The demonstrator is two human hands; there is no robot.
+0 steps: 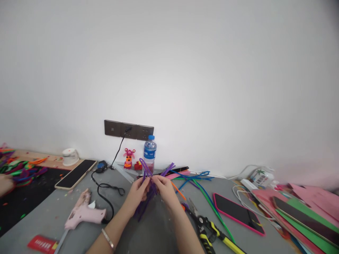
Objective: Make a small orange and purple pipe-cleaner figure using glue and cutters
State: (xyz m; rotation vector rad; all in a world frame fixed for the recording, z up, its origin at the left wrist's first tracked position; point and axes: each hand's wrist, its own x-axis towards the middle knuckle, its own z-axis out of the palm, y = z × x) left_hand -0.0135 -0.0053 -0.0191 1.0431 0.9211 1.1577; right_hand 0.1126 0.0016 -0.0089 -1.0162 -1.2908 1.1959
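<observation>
Several purple pipe cleaners (145, 165) are pinched between my two hands above the grey table. My left hand (139, 192) has its fingers closed on the bundle, with a bracelet on that wrist. Close beside it, my right hand (162, 187) pinches the same pipe cleaners. Some strands loop upward over the fingertips, while others hang down below the left hand. The fingertips partly hide where the strands meet. Just behind stands a water bottle (149, 153) with a blue cap, and a small pink and orange figure (128, 158) is to its left.
A pink glue gun (84, 213) lies left, its black cord (107, 204) running to the wall socket (129, 129). Yellow-black pliers (205, 224), loose blue pipe cleaners (197, 177) and a pink-cased phone (238, 213) are right. Another person's hand (5, 185) shows at the far left.
</observation>
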